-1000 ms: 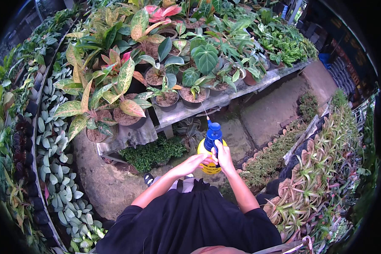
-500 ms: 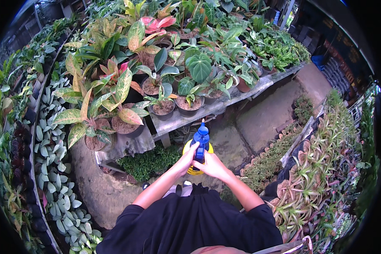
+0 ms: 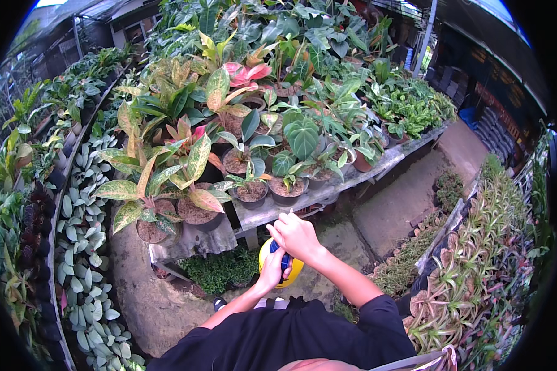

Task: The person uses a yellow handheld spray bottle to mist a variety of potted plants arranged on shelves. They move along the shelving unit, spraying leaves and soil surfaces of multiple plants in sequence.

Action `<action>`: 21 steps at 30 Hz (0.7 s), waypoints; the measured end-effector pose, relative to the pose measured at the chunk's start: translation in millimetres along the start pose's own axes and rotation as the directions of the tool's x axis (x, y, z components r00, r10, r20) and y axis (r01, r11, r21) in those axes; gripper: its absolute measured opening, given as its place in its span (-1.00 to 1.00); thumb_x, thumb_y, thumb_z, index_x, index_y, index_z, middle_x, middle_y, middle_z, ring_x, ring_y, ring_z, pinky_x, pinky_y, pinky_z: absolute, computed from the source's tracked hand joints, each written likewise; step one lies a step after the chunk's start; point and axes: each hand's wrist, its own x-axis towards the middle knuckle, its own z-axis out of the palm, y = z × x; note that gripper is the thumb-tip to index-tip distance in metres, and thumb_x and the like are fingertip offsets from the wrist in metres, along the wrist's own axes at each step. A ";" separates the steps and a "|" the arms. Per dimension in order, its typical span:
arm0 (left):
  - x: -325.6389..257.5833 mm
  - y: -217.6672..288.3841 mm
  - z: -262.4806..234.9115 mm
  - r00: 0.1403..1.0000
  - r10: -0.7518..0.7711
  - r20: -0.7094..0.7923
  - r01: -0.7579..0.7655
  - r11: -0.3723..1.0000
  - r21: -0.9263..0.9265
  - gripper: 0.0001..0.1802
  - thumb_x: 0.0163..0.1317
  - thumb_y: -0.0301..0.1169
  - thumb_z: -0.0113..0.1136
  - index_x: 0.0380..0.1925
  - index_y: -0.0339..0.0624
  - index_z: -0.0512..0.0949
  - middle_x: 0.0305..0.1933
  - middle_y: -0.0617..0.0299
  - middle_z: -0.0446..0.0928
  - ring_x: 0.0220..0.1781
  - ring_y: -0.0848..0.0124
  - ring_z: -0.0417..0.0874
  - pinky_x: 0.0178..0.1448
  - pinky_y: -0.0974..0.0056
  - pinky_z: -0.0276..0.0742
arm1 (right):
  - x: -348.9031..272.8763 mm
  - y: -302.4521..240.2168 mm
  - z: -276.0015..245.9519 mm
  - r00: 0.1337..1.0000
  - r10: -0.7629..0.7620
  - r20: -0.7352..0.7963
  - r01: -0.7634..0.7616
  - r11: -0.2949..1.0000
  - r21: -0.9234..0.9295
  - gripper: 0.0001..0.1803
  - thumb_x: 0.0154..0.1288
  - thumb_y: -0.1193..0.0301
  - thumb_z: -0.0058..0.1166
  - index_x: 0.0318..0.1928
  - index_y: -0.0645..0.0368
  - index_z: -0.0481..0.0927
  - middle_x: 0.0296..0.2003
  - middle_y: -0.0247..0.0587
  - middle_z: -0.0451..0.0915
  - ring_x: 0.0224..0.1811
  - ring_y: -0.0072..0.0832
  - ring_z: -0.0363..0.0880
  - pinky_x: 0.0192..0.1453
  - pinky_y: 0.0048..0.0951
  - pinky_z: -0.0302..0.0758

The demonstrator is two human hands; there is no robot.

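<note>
Spray bottle point(image 3: 295, 271): noted right hand point(image 3: 295, 237) shifted forward off handle point(image 3: 284, 262), hold hidden, leaving left hand point(image 3: 270, 269) alone clasping it.

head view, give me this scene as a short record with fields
item: yellow-and-blue bottle
left hand: wrapped around the bottle's blue part
right hand: at the bottle's top, hiding it
in front: grey bench crowded with potted plants
colour accent: pink-leaved plant
ground: bare path

Bottle point(image 3: 296, 270) before bench point(image 3: 261, 215) (shrubs point(image 3: 220, 272) apparently beneath)
</note>
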 end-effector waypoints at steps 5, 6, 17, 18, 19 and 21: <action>-9.2 -19.0 -12.3 0.998 0.059 0.017 -0.060 0.995 0.076 -0.45 0.22 -0.01 -0.40 -0.70 -0.19 0.31 -0.83 0.32 0.23 -0.80 0.55 0.22 -0.65 0.47 0.14 | 42.9 -20.8 -47.7 0.980 -0.108 -0.164 0.125 0.988 0.091 -0.72 0.03 0.37 0.04 -0.75 0.12 0.37 -0.72 -0.29 0.29 -0.74 -0.37 0.37 -0.71 -0.41 0.28; -11.2 -18.3 -11.6 0.996 0.091 0.016 -0.092 0.992 0.085 -0.44 0.22 0.01 -0.40 -0.71 -0.19 0.31 -0.83 0.32 0.24 -0.80 0.55 0.22 -0.65 0.48 0.15 | 50.3 -30.3 -65.6 0.964 -0.109 -0.243 0.136 0.986 0.098 -0.70 0.01 0.38 0.07 -0.77 0.13 0.34 -0.73 -0.29 0.26 -0.76 -0.37 0.33 -0.72 -0.40 0.25; -23.4 -5.3 -11.2 0.982 0.178 0.054 -0.180 0.983 0.021 -0.43 0.27 -0.06 -0.45 -0.75 -0.21 0.30 -0.84 0.34 0.23 -0.82 0.58 0.18 -0.70 0.49 0.09 | 9.4 -30.1 -9.4 0.992 0.064 -0.111 -0.036 0.972 0.234 -0.74 0.04 0.34 0.01 -0.71 0.12 0.40 -0.65 -0.29 0.39 -0.68 -0.33 0.43 -0.66 -0.38 0.33; -23.7 -6.7 -10.7 0.986 0.157 0.049 -0.157 0.988 0.005 -0.43 0.27 -0.06 -0.45 -0.75 -0.21 0.29 -0.85 0.34 0.22 -0.83 0.58 0.18 -0.70 0.49 0.08 | 8.7 -27.1 -7.3 0.994 0.068 -0.081 -0.044 0.962 0.271 -0.74 0.04 0.34 0.01 -0.71 0.13 0.40 -0.66 -0.28 0.38 -0.68 -0.31 0.42 -0.66 -0.38 0.32; -20.6 -8.4 -11.4 0.989 0.143 0.032 -0.143 0.990 0.009 -0.44 0.27 -0.08 -0.44 -0.77 -0.19 0.28 -0.85 0.35 0.21 -0.83 0.58 0.18 -0.70 0.49 0.08 | 9.5 -23.5 -6.3 0.996 0.075 -0.053 -0.055 0.950 0.307 -0.74 0.04 0.34 0.01 -0.71 0.13 0.40 -0.66 -0.27 0.37 -0.68 -0.29 0.41 -0.66 -0.37 0.32; -21.1 -15.3 -12.6 0.991 0.127 0.045 -0.128 0.991 0.031 -0.44 0.27 -0.09 -0.44 -0.78 -0.19 0.28 -0.85 0.35 0.21 -0.82 0.58 0.18 -0.69 0.48 0.08 | 12.9 -21.1 -11.5 0.993 0.058 -0.106 -0.017 0.934 0.356 -0.68 0.02 0.39 0.05 -0.79 0.16 0.34 -0.74 -0.26 0.31 -0.75 -0.29 0.33 -0.70 -0.38 0.23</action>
